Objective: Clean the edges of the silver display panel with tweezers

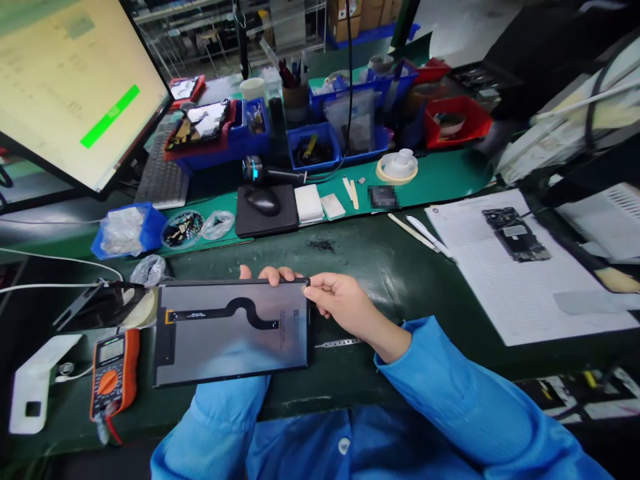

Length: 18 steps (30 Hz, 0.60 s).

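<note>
A tablet screen panel (215, 350), grey-backed with a black edge and a dark curved ribbon cable (210, 313), is held up above the bench in front of my blue shirt. Behind it is my left hand (273, 274), mostly hidden, with its fingertips curled over the far edge. My right hand (341, 300) pinches the far right corner of the panel between thumb and fingers. Under my right wrist, a thin metal tool (340, 343) lies on the dark green bench. Some black crumbs (323, 245) are scattered beyond the panel.
An orange multimeter (114, 373) lies left of the panel. At the right, a phone circuit board (516, 233) rests on white paper (493, 293). Two white sticks (425, 235) lie beside it. Farther back are a mouse (263, 201), blue bins (313, 147) and a monitor (75, 80).
</note>
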Each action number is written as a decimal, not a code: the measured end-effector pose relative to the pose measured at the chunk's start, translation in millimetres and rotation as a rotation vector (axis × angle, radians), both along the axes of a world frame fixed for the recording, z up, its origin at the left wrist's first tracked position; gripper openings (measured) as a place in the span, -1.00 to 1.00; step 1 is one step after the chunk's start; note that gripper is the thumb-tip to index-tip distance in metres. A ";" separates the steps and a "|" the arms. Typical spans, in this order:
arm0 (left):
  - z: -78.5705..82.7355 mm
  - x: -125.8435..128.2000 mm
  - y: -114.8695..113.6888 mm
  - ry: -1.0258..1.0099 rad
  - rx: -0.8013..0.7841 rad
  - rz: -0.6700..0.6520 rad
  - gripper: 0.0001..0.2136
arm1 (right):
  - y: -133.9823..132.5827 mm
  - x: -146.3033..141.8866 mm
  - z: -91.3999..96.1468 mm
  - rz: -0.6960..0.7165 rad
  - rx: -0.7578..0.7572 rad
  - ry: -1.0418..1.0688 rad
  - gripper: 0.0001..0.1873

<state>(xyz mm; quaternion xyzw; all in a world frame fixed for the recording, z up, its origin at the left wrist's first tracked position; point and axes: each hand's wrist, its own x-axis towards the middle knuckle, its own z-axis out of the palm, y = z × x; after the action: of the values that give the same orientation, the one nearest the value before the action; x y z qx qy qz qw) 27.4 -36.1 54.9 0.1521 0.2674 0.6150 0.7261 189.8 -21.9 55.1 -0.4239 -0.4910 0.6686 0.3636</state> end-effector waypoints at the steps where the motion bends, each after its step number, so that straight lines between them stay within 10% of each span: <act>1: -3.1 0.1 0.0 -0.021 0.030 0.010 -0.39 | 0.3 -0.3 -1.2 -0.012 -0.010 -0.007 -0.70; 18: 8.7 3.5 2.2 -0.036 0.011 0.126 -0.38 | -6.0 2.3 -10.0 -0.148 0.470 -0.343 -0.85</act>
<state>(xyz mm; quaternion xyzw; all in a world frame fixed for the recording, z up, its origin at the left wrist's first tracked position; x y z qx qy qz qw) 31.0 -33.9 63.6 0.1281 0.2600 0.6635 0.6898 192.1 -27.9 45.1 -0.4693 -0.6545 0.4268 0.4113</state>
